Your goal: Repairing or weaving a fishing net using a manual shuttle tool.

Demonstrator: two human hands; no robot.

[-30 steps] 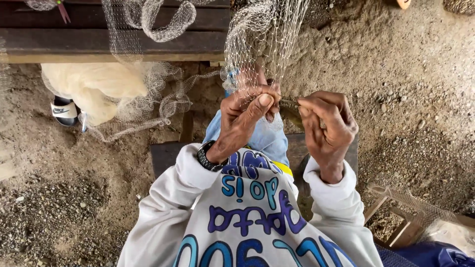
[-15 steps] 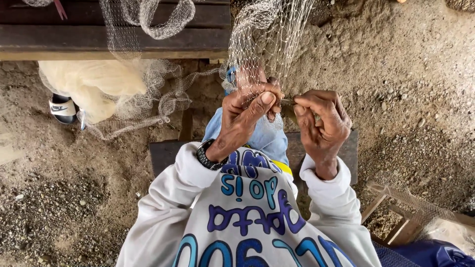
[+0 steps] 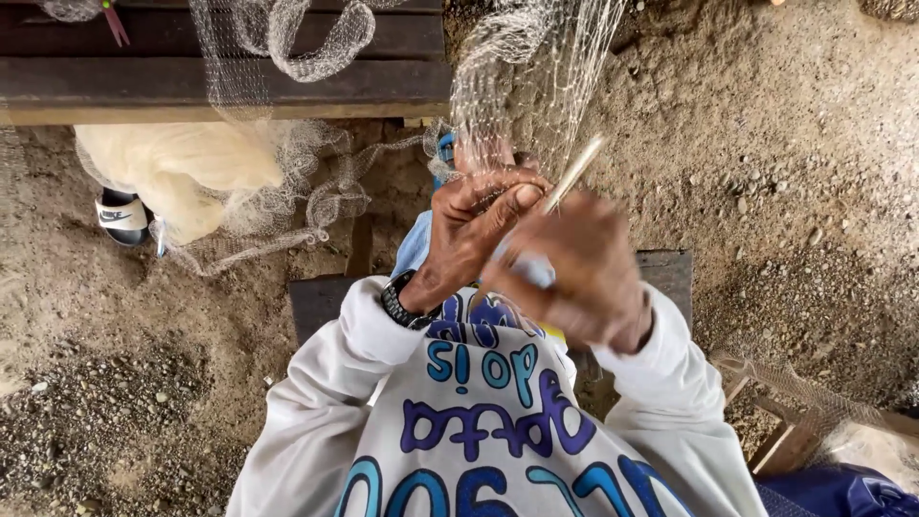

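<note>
Grip: left hand (image 3: 474, 225) pinches a fold of the fishing net (image 3: 522, 81) between thumb and curled fingers; right hand (image 3: 579, 268) is closed round a pale netting needle (image 3: 574, 172) whose tip points up toward 1 o'clock.
Net: fine pale mesh hangs from the top edge at 12 o'clock down into the left hand; more of it drapes over the wooden bench (image 3: 220, 81) at 10 o'clock and trails across the sandy ground (image 3: 795, 172).
Bench: dark planks across the top left, cut off by the frame edge.
Bundle: cream cloth heap (image 3: 177, 172) under the bench at 9 to 10 o'clock, wrapped in loose mesh; what it holds cannot be told.
Crate: wooden frame (image 3: 780, 445) at 4 o'clock, draped in netting, contents hidden.
Sandal: black-and-white slide (image 3: 120, 218) at 9 o'clock, half covered by the bundle.
Watch: dark wristwatch (image 3: 402, 304) on the left wrist.
Hard to see: right hand is motion-blurred, so the finger placement on the needle is unclear; the twine between needle and net cannot be made out.
</note>
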